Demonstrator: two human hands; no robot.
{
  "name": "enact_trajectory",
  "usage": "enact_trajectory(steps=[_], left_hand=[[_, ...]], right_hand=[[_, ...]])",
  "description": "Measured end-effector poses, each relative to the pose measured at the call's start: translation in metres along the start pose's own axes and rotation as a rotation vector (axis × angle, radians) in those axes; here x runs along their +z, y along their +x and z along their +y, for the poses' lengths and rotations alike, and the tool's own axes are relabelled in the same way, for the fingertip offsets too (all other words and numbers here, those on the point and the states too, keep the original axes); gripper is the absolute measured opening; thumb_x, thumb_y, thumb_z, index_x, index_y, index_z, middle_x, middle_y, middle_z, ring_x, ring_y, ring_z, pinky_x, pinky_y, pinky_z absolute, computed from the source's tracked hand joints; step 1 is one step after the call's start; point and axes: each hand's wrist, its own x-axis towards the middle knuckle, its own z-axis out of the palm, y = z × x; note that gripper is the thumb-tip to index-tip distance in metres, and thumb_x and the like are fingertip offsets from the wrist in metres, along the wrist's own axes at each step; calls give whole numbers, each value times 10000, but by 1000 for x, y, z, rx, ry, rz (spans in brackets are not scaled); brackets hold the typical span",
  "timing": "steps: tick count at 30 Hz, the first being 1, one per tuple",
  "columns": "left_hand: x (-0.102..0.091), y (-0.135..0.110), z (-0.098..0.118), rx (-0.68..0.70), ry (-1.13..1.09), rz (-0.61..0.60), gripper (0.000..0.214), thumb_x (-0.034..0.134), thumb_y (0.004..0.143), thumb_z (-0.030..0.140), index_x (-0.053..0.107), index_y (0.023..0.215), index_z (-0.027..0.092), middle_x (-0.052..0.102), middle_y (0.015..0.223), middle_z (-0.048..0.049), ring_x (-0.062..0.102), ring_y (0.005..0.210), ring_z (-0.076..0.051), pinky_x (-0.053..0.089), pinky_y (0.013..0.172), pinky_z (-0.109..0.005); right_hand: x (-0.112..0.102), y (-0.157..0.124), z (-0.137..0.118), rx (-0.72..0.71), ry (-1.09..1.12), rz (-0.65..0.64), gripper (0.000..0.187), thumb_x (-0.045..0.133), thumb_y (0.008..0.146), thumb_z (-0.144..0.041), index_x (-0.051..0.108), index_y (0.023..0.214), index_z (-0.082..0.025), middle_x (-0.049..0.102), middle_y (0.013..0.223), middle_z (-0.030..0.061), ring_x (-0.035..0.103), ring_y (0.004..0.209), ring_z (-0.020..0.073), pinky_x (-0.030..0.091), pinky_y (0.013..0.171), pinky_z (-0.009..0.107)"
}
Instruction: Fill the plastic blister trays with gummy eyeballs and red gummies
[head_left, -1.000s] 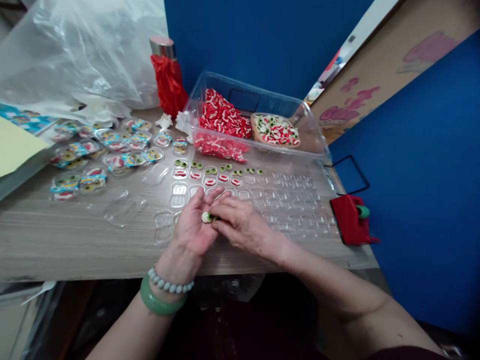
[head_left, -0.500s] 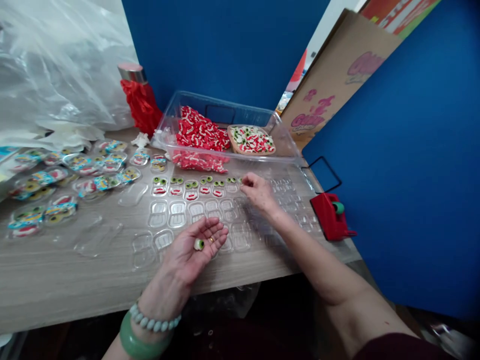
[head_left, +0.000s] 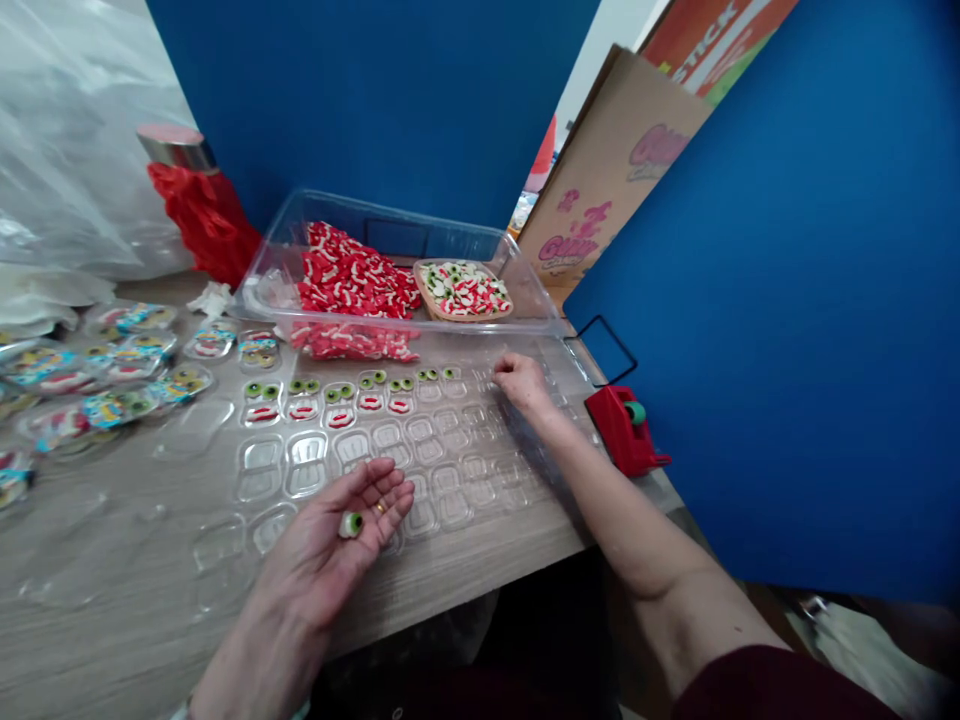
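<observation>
My left hand (head_left: 330, 545) lies palm up over the table's front edge, fingers loosely curled, with a green-and-white eyeball candy (head_left: 350, 523) resting on them. My right hand (head_left: 520, 381) reaches to the far right end of the top row of a clear plastic blister tray (head_left: 457, 470), its fingers pinched over a cavity; what they hold is hidden. The top row's left cavities hold green eyeball candies (head_left: 300, 386) and red-and-white mouth candies (head_left: 302, 412).
A clear bin (head_left: 525, 290) behind the tray holds a heap of red-and-white candies (head_left: 349, 280) and a small tray of mixed candies (head_left: 463, 289). Sealed candy packs (head_left: 112, 385) lie at the left. A red bottle (head_left: 196, 205) and a red tape dispenser (head_left: 622, 430) stand nearby.
My right hand left my left palm and reached to the tray's top row. My left hand stayed palm up with one eyeball candy. The view swung rightward.
</observation>
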Motion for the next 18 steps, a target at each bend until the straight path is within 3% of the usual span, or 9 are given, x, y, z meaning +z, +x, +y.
enact_trajectory(steps=[9,13,18], left_hand=[[3,3,-6,4,16,-14,154,527,918,33,672,874,62,689,844,-131,728,757,-215,661,702,-337],[3,4,-7,-1,5,-7,157,528,923,38,674,868,59,688,825,-122,723,735,-202,659,698,-329],[4,5,-8,-14,7,-19,187,511,927,36,676,842,54,684,802,-120,719,708,-201,657,662,-323]], right_hand=[[10,0,-18,-149,-22,-15,201,505,760,-135,680,838,-196,683,828,23,576,824,164,374,721,243],[21,-4,-33,-244,-171,-42,256,474,838,-162,666,1006,-191,699,910,48,579,820,173,365,709,257],[33,3,-46,-307,-316,-111,237,467,897,-164,688,977,-191,697,1009,74,597,912,187,384,751,264]])
